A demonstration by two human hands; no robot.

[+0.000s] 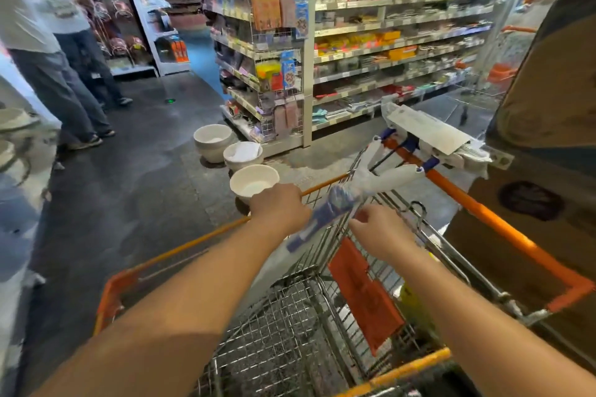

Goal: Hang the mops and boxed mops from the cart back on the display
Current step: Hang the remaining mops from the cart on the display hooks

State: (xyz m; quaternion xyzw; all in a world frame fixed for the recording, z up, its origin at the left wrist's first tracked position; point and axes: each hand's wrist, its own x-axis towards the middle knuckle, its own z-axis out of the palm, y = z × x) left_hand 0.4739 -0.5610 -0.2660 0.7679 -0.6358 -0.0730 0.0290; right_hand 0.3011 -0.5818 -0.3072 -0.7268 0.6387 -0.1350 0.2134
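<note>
Centrally, head view, one entry per item, each placed against the cart.

- Cart [193, 242]: wire basket with an orange rim, directly below the camera; an orange flap [361, 290] hangs inside its near end.
- Mop [380, 180]: lies slanted across the top of the cart. Its blue handle sits over the near left part of the basket, its white fork is above the middle, and its flat wrapped head [429, 135] is raised past the far right corner.
- Left hand [280, 207]: on the cart's left rim, fingers curled down over the orange bar, knuckles up, just beside the mop's blue handle.
- Right hand [382, 232]: above the basket, just right of the mop's handle, fingers bent with their tips at the handle. Whether they pinch it cannot be made out.
- Brown box [532, 177]: large, against the cart's right side and rising above its rim.
- Bowls, three, white: on the floor just beyond the cart's left rim. The nearest [254, 182] is close to the left hand, with the other two [243, 155] [213, 138] in a row behind it.
- Shelving [371, 42]: stocked racks of small goods, beyond the cart's far end.
- Two people [48, 51]: standing well off to the cart's far left, seen from torso to feet.
</note>
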